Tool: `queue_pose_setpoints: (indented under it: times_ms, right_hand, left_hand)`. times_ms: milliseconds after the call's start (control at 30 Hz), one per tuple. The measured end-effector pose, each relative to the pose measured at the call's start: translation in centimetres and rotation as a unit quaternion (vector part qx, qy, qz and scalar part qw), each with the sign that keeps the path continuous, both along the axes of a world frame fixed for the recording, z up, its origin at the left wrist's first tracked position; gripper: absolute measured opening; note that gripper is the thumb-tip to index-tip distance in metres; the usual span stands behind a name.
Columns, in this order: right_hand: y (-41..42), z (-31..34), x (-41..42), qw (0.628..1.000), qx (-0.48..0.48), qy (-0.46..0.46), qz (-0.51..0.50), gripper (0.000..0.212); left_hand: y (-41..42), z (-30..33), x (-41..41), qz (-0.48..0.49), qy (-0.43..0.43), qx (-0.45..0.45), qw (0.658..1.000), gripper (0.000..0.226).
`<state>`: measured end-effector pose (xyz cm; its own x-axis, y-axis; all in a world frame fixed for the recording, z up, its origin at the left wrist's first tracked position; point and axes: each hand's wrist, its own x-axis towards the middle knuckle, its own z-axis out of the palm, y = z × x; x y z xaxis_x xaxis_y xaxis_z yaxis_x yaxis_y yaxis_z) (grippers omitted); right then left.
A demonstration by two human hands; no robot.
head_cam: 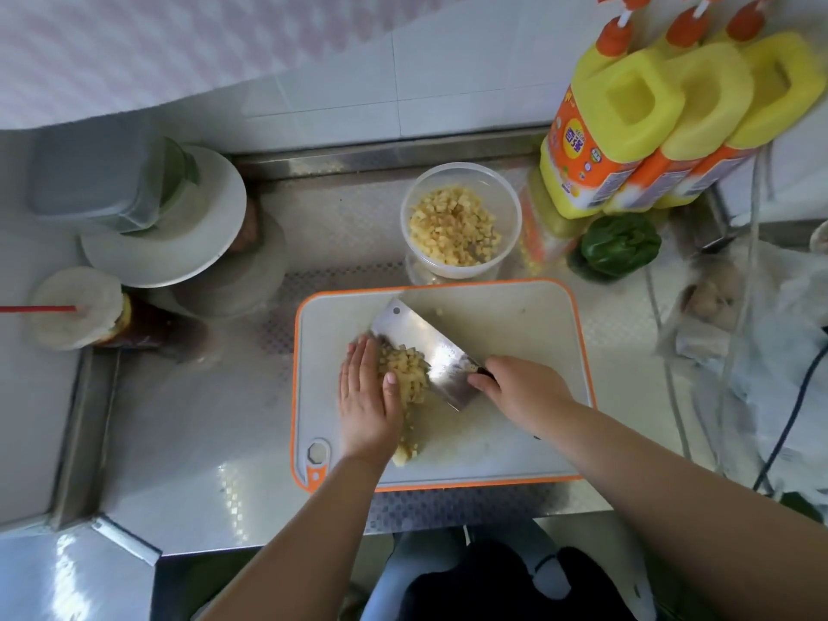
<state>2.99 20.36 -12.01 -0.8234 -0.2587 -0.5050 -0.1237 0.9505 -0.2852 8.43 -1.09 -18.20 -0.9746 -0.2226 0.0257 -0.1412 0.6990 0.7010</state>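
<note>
Head view of the dice: a heap of small pale yellow cubes (pixel 410 378) lies on the left half of the cutting board (pixel 515 333), hemmed in between the left hand and the cleaver; a few trail toward the near edge.
Cleaver: the wide blade (pixel 421 347) lies tilted, its edge down at the heap, probably so it can serve as a scoop rather than cut.
Left hand: it (pixel 367 396) stands on edge against the heap's far side, fingers (pixel 363 356) straight and pressed together, thumb resting on the cubes; it acts as a wall so the pieces can be pushed onto the blade instead of scattering.
Right hand: it (pixel 519 392) holds the handle with fingers curled round it and the thumb at the blade's heel, a grip that likely steadies the tilt.
Bowl: a clear round bowl (pixel 461 165) sits just beyond the board's far edge, already part-filled with the same cubes, placed close so a loaded blade has a short trip.
Counter: steel top (pixel 201 419) under the board.
Green pepper: whole (pixel 620 246), beside the bowl on the right, apparently waiting.
Bottles: three yellow ones (pixel 614 127) with orange caps stand behind the pepper, against the wall.
Plate: white (pixel 188 244), stacked over containers well to the left.
Cup: lidded, with a red straw (pixel 76 307), at the far left, apart from the work.
</note>
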Motion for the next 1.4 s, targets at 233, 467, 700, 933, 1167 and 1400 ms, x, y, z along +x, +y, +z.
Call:
queue_pose_setpoints:
  times_ms: [233,467,700,933,1167,1400]
  right_hand:
    - [-1.2,-0.2,3.2,0.999,-0.012,-0.012,0.048,0.039]
    - [-2.6,-1.2,5.1,0.991,-0.097,-0.081,-0.047,0.039]
    - [-0.1,0.4,3.5,0.952,-0.229,-0.134,-0.154,0.037]
    - [2.7,2.8,1.9,0.936,-0.256,-0.135,-0.202,0.041]
    - [4.5,4.5,0.5,0.928,-0.275,-0.133,-0.213,0.039]
    - [5.1,5.7,-0.6,0.923,-0.284,-0.143,-0.216,0.040]
  left_hand:
    - [2.9,-0.1,0.6,0.084,0.016,0.043,0.995,0.077]
    - [4.3,1.1,-0.2,0.113,0.014,0.140,0.984,0.078]
    - [2.4,3.2,-0.6,0.144,0.040,0.210,0.966,0.061]
    - [1.2,3.2,-1.0,0.173,0.014,0.201,0.964,0.051]
    - [1.5,3.5,-1.9,0.160,0.022,0.184,0.970,0.045]
    - [2.0,4.6,-3.5,0.150,0.061,0.171,0.972,0.044]
